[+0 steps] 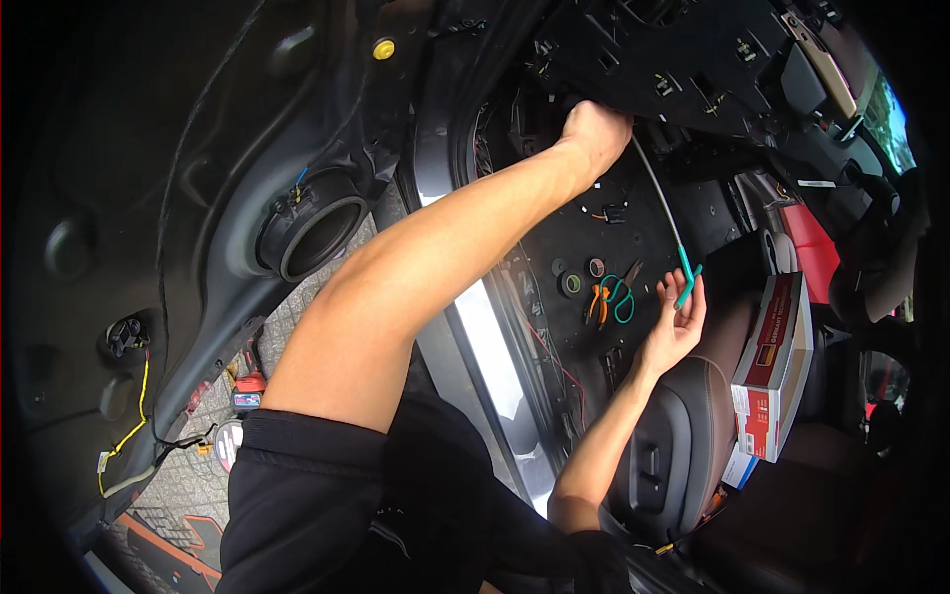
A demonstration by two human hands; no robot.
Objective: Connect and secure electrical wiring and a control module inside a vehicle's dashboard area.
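My right hand [676, 322] grips the teal handle of a long T-handle wrench [661, 193]. The thin metal shaft slants up and away to the edge of the dark dash panel [643, 69], beside my left hand. Stretched into the footwell, my left hand [596, 137] is curled under that panel with the back of the hand showing. Its fingertips are hidden, along with the far end of the shaft. On the footwell floor below lie green-handled scissors [620, 300], orange-handled pliers [597, 306] and two tape rolls, one green-centred [571, 284] and one brown [596, 266].
The open door at left has a round speaker ring [322, 238] and hanging wires [145, 396]. A pale sill [495, 346] runs between door and footwell. A red-and-white box [777, 366] stands on the brown seat [683, 416]. A wired connector [611, 213] lies in the footwell.
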